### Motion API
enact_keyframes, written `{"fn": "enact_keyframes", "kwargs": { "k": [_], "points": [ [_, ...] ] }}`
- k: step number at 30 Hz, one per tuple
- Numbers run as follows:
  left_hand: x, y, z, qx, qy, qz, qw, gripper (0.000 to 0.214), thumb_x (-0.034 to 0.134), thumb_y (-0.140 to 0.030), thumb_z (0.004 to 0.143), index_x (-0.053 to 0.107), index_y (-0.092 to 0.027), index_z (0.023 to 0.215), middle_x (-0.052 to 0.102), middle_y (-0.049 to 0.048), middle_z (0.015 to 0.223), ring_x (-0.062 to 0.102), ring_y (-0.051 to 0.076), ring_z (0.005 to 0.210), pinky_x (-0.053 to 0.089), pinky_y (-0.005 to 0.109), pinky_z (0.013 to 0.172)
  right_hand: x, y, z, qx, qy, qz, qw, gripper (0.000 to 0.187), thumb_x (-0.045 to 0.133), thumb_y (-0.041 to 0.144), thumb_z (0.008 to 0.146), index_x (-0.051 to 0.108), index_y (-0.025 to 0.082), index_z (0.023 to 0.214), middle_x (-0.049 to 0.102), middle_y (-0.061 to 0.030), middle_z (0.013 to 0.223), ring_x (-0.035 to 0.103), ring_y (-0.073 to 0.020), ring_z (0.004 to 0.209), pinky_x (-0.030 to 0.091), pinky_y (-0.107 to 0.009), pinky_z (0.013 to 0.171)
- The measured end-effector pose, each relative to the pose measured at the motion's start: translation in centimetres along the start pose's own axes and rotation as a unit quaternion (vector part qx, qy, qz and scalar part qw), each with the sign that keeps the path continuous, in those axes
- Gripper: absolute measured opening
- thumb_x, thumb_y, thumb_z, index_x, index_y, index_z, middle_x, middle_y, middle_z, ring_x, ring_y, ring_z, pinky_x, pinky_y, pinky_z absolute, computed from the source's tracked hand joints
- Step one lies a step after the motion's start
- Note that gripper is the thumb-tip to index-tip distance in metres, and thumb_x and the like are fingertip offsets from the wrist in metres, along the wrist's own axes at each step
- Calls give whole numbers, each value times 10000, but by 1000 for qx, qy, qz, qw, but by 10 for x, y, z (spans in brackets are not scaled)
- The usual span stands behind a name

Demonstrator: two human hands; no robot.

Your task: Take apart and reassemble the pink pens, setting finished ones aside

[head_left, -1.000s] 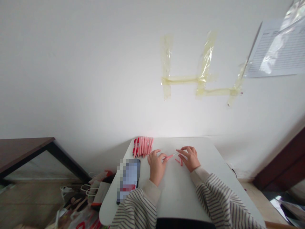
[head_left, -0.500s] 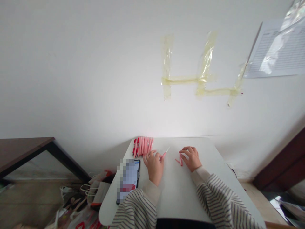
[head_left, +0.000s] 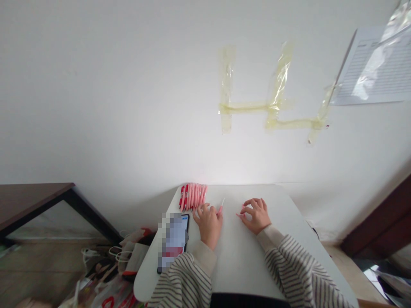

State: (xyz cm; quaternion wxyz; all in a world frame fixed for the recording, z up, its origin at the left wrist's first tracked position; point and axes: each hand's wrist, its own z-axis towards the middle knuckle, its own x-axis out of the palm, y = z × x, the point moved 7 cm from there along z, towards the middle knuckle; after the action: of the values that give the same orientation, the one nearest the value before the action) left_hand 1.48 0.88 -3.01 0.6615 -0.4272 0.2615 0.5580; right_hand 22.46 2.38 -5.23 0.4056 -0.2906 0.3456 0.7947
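My left hand (head_left: pixel 208 222) rests on the white table (head_left: pixel 237 261) and pinches a thin pink pen part (head_left: pixel 221 206) that points up and away from me. My right hand (head_left: pixel 255 214) lies to its right, fingers curled, pinching a small pink piece (head_left: pixel 240 215) against the tabletop. A row of several pink and red pens (head_left: pixel 192 196) lies side by side at the table's far left edge, just beyond my left hand. Both of my sleeves are striped.
A phone (head_left: pixel 173 241) lies on the table's left side by my left wrist. Bags and clutter (head_left: pixel 109 273) sit on the floor to the left, under a dark wooden table (head_left: pixel 35 205). The wall ahead carries tape strips (head_left: pixel 269 107) and a taped sheet (head_left: pixel 375 68).
My left hand drew the pink pen part away from the right hand toward the pen row and turned it more upright. My right hand settled onto the small pink pieces.
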Motion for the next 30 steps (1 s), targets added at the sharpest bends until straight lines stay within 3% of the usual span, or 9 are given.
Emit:
{"fn": "enact_keyframes", "kwargs": {
  "k": [8, 17, 23, 30],
  "points": [
    [1, 1, 0, -10, 19, -12, 1000, 187, 634, -370, 877, 734, -213, 882, 641, 112, 1239, 489, 334, 1237, 340, 574, 1074, 3, 9, 0, 6, 20, -16, 1000, 139, 677, 391, 873, 759, 310, 795, 694, -34, 1104, 495, -292, 1178, 184, -641, 1176],
    [0, 0, 0, -14, 28, -25, 999, 180, 637, -369, 882, 725, -212, 885, 636, 111, 1246, 493, 326, 1236, 335, 564, 1089, 6, 14, 2, 17, 48, -8, 999, 103, 701, 340, 864, 766, 301, 795, 697, -36, 1110, 503, -287, 1188, 206, -630, 1187],
    [0, 1, 2, -12, 39, -56, 998, 147, 694, -281, 838, 737, -234, 970, 624, 95, 1243, 502, 317, 1227, 356, 560, 1091, 12, 10, 3, 20, 60, 19, 998, 95, 693, 314, 880, 772, 306, 828, 699, -38, 1109, 506, -284, 1183, 259, -607, 1167],
    [10, -15, 2, 94, 47, -184, 977, 175, 769, -241, 799, 787, -316, 955, 591, 63, 1279, 479, 284, 1286, 395, 528, 1121, 13, 2, 3, 17, 41, 55, 998, 118, 666, 316, 909, 784, 308, 899, 701, -47, 1108, 521, -258, 1127, 410, -468, 1044]
  ]
}}
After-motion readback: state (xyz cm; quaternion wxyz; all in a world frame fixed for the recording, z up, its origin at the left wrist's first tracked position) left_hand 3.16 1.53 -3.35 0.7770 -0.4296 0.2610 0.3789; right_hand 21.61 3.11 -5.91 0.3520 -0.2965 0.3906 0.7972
